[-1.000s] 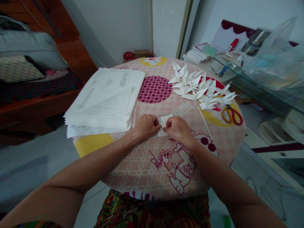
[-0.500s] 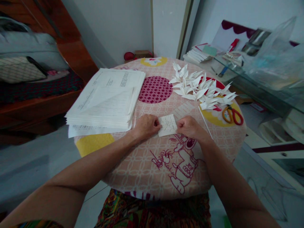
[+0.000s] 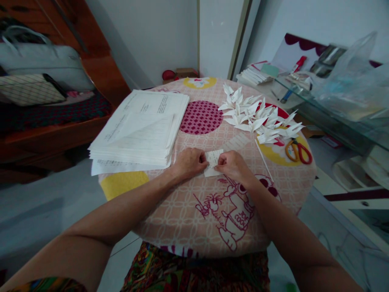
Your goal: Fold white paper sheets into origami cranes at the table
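Note:
A small square of printed paper (image 3: 212, 167) lies on the round table's patterned cloth (image 3: 179, 215), between my hands. My left hand (image 3: 191, 163) is closed, its thumb and fingers pinching the paper's left edge. From the other side my right hand (image 3: 232, 165) reaches over the paper, fingertips pressed together on its right part. Just behind the paper is a faint strip of printed paper (image 3: 236, 142). Several folded white paper cranes (image 3: 258, 115) sit in a cluster toward the back right.
A thick stack of printed sheets (image 3: 136, 129) fills the table's left side. Scissors (image 3: 298, 152) with yellow and red handles lie near the right edge, beside a thin white stick (image 3: 263, 158). A glass shelf (image 3: 328, 113) stands at the right, a wooden bench (image 3: 97, 61) at the left.
My right hand has moved left, from the paper's right edge onto its surface. My left hand stays at the left edge. The whole view has shifted slightly.

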`<state>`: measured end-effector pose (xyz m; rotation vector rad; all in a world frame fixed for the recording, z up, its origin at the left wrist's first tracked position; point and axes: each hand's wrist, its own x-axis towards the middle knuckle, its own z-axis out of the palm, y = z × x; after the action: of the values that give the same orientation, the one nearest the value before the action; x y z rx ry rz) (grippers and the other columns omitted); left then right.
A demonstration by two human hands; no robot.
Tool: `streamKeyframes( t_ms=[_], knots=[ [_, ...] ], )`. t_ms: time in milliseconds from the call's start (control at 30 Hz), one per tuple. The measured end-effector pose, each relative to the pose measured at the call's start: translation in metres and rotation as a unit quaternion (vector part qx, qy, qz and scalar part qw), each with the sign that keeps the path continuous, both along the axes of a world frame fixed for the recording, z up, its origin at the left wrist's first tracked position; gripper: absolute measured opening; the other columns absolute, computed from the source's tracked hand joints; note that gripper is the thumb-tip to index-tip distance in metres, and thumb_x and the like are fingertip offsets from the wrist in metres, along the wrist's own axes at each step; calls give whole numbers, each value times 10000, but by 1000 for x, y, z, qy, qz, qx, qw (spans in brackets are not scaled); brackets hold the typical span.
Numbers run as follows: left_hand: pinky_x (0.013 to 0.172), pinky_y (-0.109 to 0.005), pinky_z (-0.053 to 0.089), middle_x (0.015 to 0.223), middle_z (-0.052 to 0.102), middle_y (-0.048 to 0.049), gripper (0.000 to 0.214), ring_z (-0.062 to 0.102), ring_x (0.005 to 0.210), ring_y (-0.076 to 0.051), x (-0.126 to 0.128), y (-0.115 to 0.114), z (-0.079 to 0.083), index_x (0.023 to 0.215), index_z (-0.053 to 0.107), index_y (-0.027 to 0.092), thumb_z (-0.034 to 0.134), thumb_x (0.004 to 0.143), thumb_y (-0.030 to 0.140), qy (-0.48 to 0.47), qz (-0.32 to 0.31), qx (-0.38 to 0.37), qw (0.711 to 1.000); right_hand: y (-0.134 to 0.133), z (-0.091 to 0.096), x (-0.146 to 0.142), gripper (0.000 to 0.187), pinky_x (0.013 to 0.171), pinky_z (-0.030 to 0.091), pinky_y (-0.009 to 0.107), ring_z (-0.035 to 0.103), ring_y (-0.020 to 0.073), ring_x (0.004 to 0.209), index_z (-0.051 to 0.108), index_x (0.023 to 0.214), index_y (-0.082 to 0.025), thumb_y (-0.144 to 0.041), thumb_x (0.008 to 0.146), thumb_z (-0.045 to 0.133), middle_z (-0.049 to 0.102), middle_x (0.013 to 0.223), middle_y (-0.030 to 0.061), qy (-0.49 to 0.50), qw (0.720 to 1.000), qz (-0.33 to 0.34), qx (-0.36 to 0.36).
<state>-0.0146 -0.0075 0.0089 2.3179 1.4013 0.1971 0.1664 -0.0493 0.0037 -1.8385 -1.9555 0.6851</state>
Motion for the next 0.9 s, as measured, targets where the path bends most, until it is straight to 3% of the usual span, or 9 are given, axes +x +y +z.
streamKeyframes(
  t_ms=[400,700,833,900],
  knots=[
    [608,-291,379,714,682,-42,189,581,660,-177,1,-1,-1,725,669,178,685,747,365,-6,-16,15,1000,-1,0,1,146,572,349,258,532,126,571,657,619,-170,-210,704,769,618,592,-5,12,1000,-18,-16],
    [614,-266,399,678,654,-4,54,568,636,-148,-6,8,-3,731,655,169,665,682,191,-48,-36,-17,998,0,-2,2,125,569,360,246,539,121,565,673,611,-173,-196,683,773,643,592,-6,2,1000,-17,-4],
    [637,-234,435,726,670,12,248,591,658,-129,-16,20,0,865,680,153,603,644,68,-101,-68,-64,991,1,-5,4,124,565,352,242,546,120,562,679,618,-169,-204,690,774,646,590,-8,12,1000,-10,-5],
    [660,-231,452,794,690,-6,286,604,679,-124,-19,25,1,954,688,140,596,689,83,-132,-47,-56,989,2,-7,4,130,563,345,242,534,116,552,677,615,-166,-206,693,773,634,577,-12,13,1000,-6,-2]
  ],
)
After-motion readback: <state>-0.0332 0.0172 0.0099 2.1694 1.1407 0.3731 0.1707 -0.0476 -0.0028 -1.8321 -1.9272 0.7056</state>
